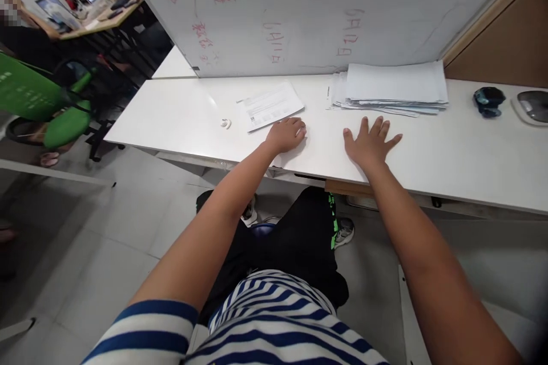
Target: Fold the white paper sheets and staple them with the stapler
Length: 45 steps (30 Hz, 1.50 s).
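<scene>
My left hand rests on the white desk, fingers loosely bent and lying on the surface with nothing visible in them. Its fingertips are beside the lower right corner of a white printed sheet or envelope; whether they touch is hard to tell. My right hand lies flat on the desk with fingers spread, just in front of a stack of white papers or envelopes. Left of the printed sheet sits a small white curved object, too small to name.
A whiteboard with red writing stands along the desk's back edge. At the right are a dark watch-like item and a rounded white-and-black device. A brown panel rises behind them. Left are a green chair and another person.
</scene>
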Each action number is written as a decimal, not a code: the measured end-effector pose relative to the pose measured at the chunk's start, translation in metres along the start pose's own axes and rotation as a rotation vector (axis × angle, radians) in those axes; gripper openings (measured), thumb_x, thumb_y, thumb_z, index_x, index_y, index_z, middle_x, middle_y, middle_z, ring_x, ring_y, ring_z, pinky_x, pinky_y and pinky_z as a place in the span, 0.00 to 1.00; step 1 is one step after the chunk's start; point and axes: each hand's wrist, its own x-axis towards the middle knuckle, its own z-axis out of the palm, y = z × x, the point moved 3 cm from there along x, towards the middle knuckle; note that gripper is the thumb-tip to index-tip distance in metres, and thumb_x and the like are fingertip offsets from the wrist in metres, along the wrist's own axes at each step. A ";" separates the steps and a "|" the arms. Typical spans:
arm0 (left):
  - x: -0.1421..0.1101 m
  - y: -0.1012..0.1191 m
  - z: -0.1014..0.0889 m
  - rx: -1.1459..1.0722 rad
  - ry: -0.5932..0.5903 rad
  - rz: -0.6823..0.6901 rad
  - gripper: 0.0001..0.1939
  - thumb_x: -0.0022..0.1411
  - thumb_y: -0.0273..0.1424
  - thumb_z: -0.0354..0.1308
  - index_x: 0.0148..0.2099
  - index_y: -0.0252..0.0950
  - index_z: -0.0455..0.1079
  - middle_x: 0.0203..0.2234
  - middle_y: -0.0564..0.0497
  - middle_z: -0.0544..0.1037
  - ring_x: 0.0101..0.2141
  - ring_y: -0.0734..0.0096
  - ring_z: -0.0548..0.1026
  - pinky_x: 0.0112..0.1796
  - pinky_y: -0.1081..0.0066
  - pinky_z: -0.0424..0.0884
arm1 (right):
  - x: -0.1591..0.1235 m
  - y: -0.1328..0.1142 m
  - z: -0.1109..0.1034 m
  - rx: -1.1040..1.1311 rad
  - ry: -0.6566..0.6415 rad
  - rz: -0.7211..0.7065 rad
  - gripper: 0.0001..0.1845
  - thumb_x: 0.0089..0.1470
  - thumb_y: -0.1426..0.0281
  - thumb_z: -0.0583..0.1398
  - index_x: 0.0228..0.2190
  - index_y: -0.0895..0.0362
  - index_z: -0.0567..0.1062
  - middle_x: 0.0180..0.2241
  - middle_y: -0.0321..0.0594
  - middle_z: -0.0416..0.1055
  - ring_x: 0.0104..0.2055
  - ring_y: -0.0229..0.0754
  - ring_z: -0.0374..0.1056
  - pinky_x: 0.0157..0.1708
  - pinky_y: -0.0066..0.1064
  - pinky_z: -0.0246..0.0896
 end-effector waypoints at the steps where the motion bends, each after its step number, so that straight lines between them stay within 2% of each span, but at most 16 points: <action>1: -0.001 0.000 -0.001 0.003 0.009 -0.008 0.24 0.68 0.43 0.35 0.57 0.41 0.62 0.59 0.49 0.63 0.57 0.58 0.61 0.53 0.59 0.60 | -0.001 -0.001 -0.001 -0.003 0.004 0.005 0.42 0.58 0.48 0.34 0.65 0.62 0.43 0.67 0.58 0.31 0.67 0.63 0.26 0.56 0.68 0.21; 4: -0.003 0.001 -0.005 -0.004 0.018 -0.035 0.24 0.68 0.43 0.36 0.56 0.39 0.63 0.58 0.48 0.65 0.55 0.57 0.64 0.50 0.60 0.63 | -0.004 -0.004 -0.004 -0.015 0.002 0.023 0.42 0.58 0.47 0.33 0.65 0.60 0.44 0.67 0.56 0.32 0.67 0.61 0.28 0.58 0.65 0.22; 11: -0.001 0.000 -0.009 -0.019 0.034 -0.010 0.22 0.67 0.44 0.40 0.55 0.41 0.65 0.57 0.49 0.66 0.55 0.57 0.63 0.52 0.61 0.61 | -0.010 -0.006 -0.010 -0.044 -0.011 0.040 0.40 0.59 0.48 0.32 0.65 0.56 0.44 0.67 0.50 0.31 0.68 0.56 0.27 0.61 0.58 0.24; 18: 0.002 -0.004 -0.007 -0.035 0.066 -0.007 0.23 0.67 0.45 0.39 0.52 0.41 0.67 0.56 0.49 0.67 0.55 0.57 0.64 0.52 0.61 0.60 | -0.006 -0.007 -0.008 -0.063 -0.005 0.052 0.40 0.59 0.48 0.33 0.65 0.56 0.45 0.67 0.50 0.33 0.68 0.56 0.28 0.60 0.60 0.25; 25: -0.004 -0.005 -0.011 -0.087 0.040 -0.009 0.24 0.67 0.47 0.38 0.52 0.38 0.66 0.56 0.45 0.67 0.54 0.54 0.63 0.51 0.56 0.60 | -0.008 -0.010 -0.007 -0.071 -0.007 0.062 0.40 0.59 0.46 0.33 0.65 0.54 0.47 0.67 0.49 0.34 0.68 0.55 0.30 0.60 0.59 0.26; 31: -0.004 -0.012 -0.005 -0.119 0.060 -0.011 0.24 0.67 0.45 0.39 0.52 0.36 0.66 0.56 0.43 0.66 0.55 0.53 0.61 0.52 0.54 0.57 | -0.008 -0.013 -0.005 -0.123 -0.002 0.070 0.39 0.59 0.47 0.34 0.65 0.54 0.46 0.67 0.49 0.35 0.68 0.53 0.30 0.61 0.58 0.28; 39: -0.003 -0.015 -0.002 -0.142 0.078 -0.006 0.22 0.67 0.43 0.39 0.52 0.38 0.66 0.56 0.45 0.66 0.55 0.54 0.61 0.51 0.55 0.58 | -0.007 -0.012 0.000 -0.162 0.018 0.065 0.37 0.60 0.49 0.35 0.64 0.54 0.46 0.67 0.50 0.35 0.68 0.54 0.31 0.60 0.59 0.29; 45: -0.003 -0.014 -0.003 -0.173 0.099 -0.013 0.23 0.66 0.46 0.41 0.49 0.38 0.68 0.54 0.45 0.69 0.54 0.52 0.63 0.52 0.54 0.58 | -0.007 -0.012 0.000 -0.165 -0.006 0.072 0.38 0.60 0.49 0.35 0.65 0.55 0.44 0.67 0.49 0.33 0.68 0.54 0.29 0.60 0.58 0.28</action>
